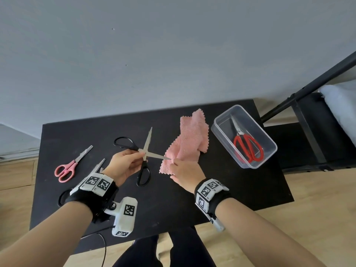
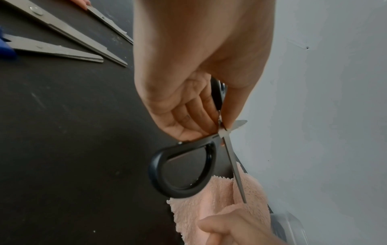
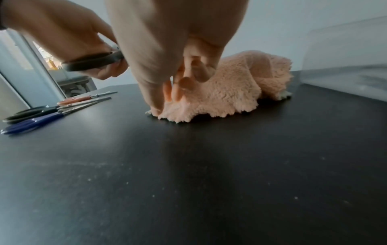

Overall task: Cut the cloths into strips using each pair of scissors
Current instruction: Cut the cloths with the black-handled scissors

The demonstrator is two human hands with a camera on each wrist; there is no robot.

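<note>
A crumpled pink cloth (image 1: 189, 143) lies on the black table (image 1: 221, 189), right of centre. My left hand (image 1: 141, 156) pinches black-handled scissors (image 1: 148, 139) at their pivot, with the blades spread wide. One blade points away, and the other reaches right to the cloth's near-left edge. My right hand (image 1: 174, 164) grips that edge with curled fingers. In the left wrist view my left hand (image 2: 217, 127) holds the scissors (image 2: 232, 159) above the cloth (image 2: 209, 207). In the right wrist view the fingers (image 3: 186, 82) of my right hand dig into the cloth (image 3: 230, 92) while the thumb presses down.
Pink-handled scissors (image 1: 65, 169) lie at the table's left. Two more pairs, one black (image 3: 31, 112) and one blue (image 3: 31, 123), lie under my left wrist. A clear plastic box (image 1: 267, 151) at the right holds red-handled scissors (image 1: 248, 147). A black frame (image 1: 308, 132) stands beyond it.
</note>
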